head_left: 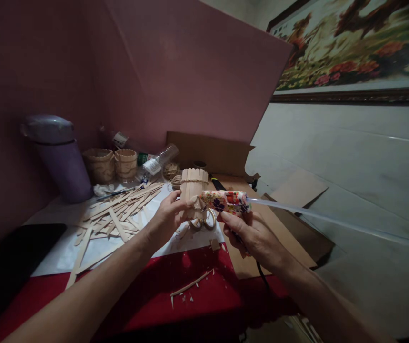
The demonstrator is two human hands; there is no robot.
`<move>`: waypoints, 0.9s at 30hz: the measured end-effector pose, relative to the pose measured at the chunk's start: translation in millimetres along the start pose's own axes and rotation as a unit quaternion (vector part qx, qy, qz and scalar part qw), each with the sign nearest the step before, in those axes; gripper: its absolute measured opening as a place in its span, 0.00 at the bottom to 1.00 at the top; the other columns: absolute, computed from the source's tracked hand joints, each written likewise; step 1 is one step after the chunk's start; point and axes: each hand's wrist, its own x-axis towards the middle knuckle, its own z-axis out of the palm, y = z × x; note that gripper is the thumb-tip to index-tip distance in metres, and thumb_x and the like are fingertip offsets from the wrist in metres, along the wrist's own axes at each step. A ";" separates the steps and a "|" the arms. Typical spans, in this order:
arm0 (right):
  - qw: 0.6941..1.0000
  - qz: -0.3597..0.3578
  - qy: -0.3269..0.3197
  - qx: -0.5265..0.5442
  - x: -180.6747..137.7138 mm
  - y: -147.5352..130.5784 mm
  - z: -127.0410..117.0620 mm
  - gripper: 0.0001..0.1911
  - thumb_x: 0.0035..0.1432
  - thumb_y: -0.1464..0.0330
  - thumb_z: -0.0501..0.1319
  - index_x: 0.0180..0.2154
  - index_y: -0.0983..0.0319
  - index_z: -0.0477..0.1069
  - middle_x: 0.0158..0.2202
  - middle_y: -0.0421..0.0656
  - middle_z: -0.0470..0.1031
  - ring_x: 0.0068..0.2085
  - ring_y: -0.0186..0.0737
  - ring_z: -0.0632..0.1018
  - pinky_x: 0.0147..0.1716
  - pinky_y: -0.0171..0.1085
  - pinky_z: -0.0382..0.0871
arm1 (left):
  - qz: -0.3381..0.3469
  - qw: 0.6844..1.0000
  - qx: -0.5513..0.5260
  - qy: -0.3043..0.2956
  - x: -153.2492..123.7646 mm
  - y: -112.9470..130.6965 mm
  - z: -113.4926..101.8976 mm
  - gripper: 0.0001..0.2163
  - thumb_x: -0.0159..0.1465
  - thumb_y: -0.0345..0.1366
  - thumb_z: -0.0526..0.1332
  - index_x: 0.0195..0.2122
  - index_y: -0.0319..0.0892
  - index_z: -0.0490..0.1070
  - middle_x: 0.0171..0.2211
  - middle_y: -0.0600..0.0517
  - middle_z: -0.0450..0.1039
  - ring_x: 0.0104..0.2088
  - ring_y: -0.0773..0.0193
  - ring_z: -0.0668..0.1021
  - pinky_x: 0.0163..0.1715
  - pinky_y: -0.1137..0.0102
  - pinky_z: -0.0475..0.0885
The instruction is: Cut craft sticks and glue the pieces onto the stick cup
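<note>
My left hand (172, 212) is closed around a small cup of wooden craft sticks (193, 183), which has a twine band near its scalloped top. In my right hand (252, 233) is a flower-patterned hot glue gun (225, 201), its nozzle end close against the cup's lower side. A long clear glue stick (318, 214) runs out of the gun's back toward the right. The exact nozzle contact is hidden. Just below the cup lie scissors with gold-coloured handles (209, 220), partly covered by it.
Loose craft sticks (118, 219) lie piled on white paper at left. Behind them stand two finished-looking wooden cups (99, 166), a purple tumbler (61, 162) and plastic bottles (157, 162). Cardboard (261, 228) lies at right. Wood scraps (192, 283) dot the red cloth (147, 295).
</note>
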 end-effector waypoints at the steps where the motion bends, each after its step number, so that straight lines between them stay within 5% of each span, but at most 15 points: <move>1: 1.000 0.000 0.000 -0.002 -0.1 -0.3 -0.1 0.23 0.60 0.49 0.57 0.28 0.62 0.65 0.21 0.36 0.62 0.19 0.27 0.63 0.15 0.29 0.55 | 0.000 1.000 0.000 -0.001 0.3 -0.3 -0.4 0.26 0.49 0.37 0.69 0.50 0.37 0.68 0.46 0.42 0.74 0.42 0.53 0.76 0.44 0.59 0.71; 27: 1.000 0.001 0.001 -0.027 -4.5 -8.1 1.0 0.24 0.61 0.50 0.56 0.24 0.62 0.62 0.19 0.35 0.61 0.19 0.27 0.61 0.16 0.29 0.54 | -0.002 1.000 -0.003 0.009 -0.8 0.0 0.6 0.23 0.50 0.35 0.68 0.48 0.38 0.70 0.45 0.42 0.75 0.43 0.52 0.78 0.42 0.60 0.72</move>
